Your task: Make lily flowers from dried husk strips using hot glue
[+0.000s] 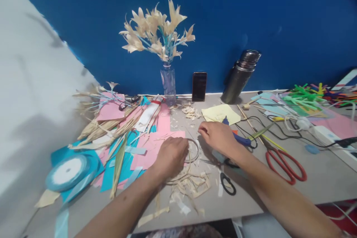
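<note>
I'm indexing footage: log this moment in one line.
left hand: beside thin round ring, grip hidden | right hand: near blue glue gun | behind: cream papery flowers in clear plastic bottle

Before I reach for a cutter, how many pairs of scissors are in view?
2: red-handled scissors, right of the right forearm; black-handled scissors, left of it and partly hidden by it. More may be hidden.

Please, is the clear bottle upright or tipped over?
Upright: the clear bottle stands on its base, with the pale flowers rising from its neck.
</note>
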A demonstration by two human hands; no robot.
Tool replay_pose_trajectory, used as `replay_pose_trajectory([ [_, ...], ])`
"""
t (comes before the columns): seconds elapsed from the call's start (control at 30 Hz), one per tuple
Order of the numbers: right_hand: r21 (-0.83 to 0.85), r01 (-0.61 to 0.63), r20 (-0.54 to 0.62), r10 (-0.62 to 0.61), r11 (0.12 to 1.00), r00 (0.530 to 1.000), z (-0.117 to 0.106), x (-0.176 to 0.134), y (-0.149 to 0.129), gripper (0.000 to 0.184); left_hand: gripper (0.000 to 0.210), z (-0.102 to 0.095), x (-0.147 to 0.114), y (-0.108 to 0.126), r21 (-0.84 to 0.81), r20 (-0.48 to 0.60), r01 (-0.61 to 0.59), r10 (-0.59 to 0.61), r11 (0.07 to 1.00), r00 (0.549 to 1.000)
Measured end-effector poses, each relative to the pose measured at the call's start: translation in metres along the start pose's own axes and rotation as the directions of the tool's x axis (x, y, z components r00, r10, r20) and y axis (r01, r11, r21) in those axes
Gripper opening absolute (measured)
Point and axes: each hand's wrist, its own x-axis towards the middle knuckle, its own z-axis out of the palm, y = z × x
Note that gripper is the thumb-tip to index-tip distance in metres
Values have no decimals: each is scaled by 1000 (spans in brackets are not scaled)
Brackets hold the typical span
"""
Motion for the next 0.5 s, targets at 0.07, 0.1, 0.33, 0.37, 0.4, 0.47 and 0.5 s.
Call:
replay_pose_trajectory([
  [0.07, 5, -15, 6, 15, 1000, 1000, 1, 2, 1, 17, 13, 2, -3, -2, 51, -20, 27, -26, 998, 999],
  [0.1, -3, -21, 6, 21, 1000, 1000, 2, 3, 1, 17, 12, 2, -4, -4, 61, -34, 44, -42, 997, 999],
  [0.33, 156, 16, -16, -13, 988, 1000, 1, -4, -8, 18, 18, -2, -4, -7, -292, -204, 83, -147, 953, 968],
  [0.37, 243, 27, -3, -27, 970, 1000, 0, -8, -12, 17, 18, -2, -4, -6, -389, -228, 86, -186, 917, 956],
  [0.4, 337, 38, 6, -43, 941, 999, -2, -12, -15, 15, 18, -2, -4, -5, -470, -240, 93, -229, 878, 943],
  [0.47, 488, 56, 12, -71, 871, 997, -3, -19, -24, 12, 18, -3, -4, -1, -569, -244, 102, -286, 816, 927],
  [0.5, 529, 61, 6, -76, 847, 997, -2, -22, -27, 16, 18, -4, -4, 2, -584, -249, 95, -289, 806, 924],
])
